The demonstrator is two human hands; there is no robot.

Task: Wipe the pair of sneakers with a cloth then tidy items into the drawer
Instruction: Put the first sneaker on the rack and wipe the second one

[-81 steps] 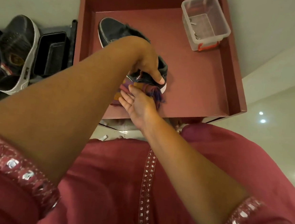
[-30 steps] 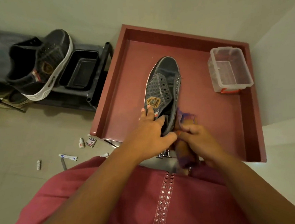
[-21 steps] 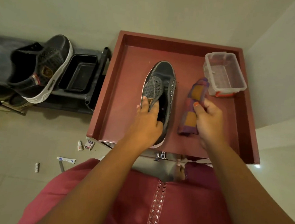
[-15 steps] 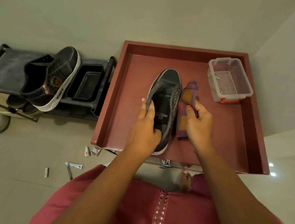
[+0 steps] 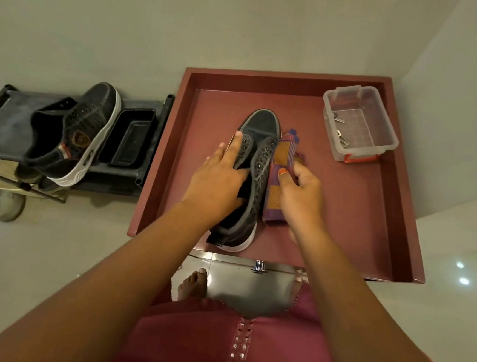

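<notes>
A dark sneaker (image 5: 260, 125) with a white sole stands toe-away in the open maroon drawer (image 5: 343, 217). My left hand (image 5: 217, 179) holds its left side, fingers stretched along the eyelet flap and thumb down inside the opening. My right hand (image 5: 302, 191) grips a folded purple-and-orange cloth (image 5: 283, 153) and presses it against the sneaker's right side. The second sneaker (image 5: 72, 133) lies tilted on a black rack (image 5: 5, 122) to the left of the drawer.
A clear plastic box (image 5: 361, 125) holding small metal pieces sits in the drawer's far right corner. A black tray (image 5: 130, 138) rests on the rack beside the drawer. A pale shoe (image 5: 8, 205) lies on the floor under the rack. My bare feet stand below the drawer front.
The sneaker was turned upright from its side. My right hand carried the cloth from the heel end up along the sneaker's right side. My left hand shifted to the left flap.
</notes>
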